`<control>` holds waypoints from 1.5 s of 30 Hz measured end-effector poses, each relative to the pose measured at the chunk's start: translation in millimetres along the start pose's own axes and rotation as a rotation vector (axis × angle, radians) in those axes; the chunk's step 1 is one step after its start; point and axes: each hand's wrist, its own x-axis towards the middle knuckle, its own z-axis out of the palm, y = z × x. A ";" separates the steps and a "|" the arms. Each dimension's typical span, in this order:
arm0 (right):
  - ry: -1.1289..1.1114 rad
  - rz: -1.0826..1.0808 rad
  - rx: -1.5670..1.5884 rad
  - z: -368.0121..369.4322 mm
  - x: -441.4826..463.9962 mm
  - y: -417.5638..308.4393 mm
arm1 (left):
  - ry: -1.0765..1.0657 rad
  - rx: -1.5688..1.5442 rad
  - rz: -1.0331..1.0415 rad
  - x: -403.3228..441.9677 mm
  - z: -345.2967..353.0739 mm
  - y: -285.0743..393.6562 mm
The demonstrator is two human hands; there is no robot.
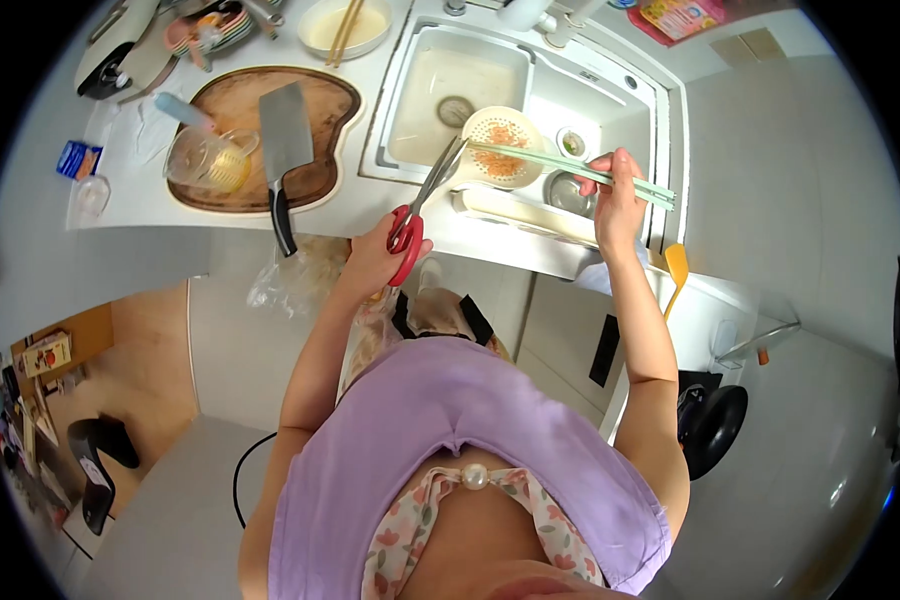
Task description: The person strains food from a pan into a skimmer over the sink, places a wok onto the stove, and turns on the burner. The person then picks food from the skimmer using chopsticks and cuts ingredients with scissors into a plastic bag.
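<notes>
My left hand [372, 262] grips a pair of scissors [407, 240] by its red handles, the blades pointing up toward the sink. My right hand [618, 205] is closed around pale green chopsticks [545, 157]. Their tips meet or nearly meet the scissor tips; whether anything small is pinched there I cannot tell. Just beyond the tips is a cream strainer [533, 122] with a handle, holding many small orange pieces [503, 150] too small to name. It sits at the divider of a white double sink [395, 110].
Left of the sink lies a wooden cutting board [240, 95] with a cleaver [287, 130] and a clear measuring cup [195, 160]. The cleaver's black handle juts past the counter edge. A white bowl [310, 45] with wooden chopsticks stands behind. A yellow spatula [677, 265] is at right.
</notes>
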 end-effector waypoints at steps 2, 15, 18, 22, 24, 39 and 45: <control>-0.034 0.028 0.008 15.7 -7.2 -5.4 | 0.039 -0.021 -0.024 -17.2 -7.4 -3.3; -0.377 0.034 -0.003 106.2 -58.7 -16.3 | 0.149 -0.160 -0.048 -111.4 -34.2 -84.8; -0.418 0.038 -0.017 122.6 -71.4 -17.2 | 0.148 -0.181 -0.063 -128.0 -41.5 -93.4; -0.446 0.044 -0.049 141.3 -85.8 -18.7 | 0.129 -0.222 -0.063 -142.2 -48.5 -111.5; -0.447 0.050 -0.069 150.7 -92.7 -20.1 | 0.116 -0.219 -0.090 -148.5 -53.3 -116.4; -0.466 0.062 -0.232 184.0 -120.6 -21.3 | 0.056 -0.246 -0.078 -171.3 -57.7 -155.1; -0.437 0.098 -0.300 180.9 -118.9 -22.2 | -0.005 -0.174 -0.158 -175.0 -53.3 -186.2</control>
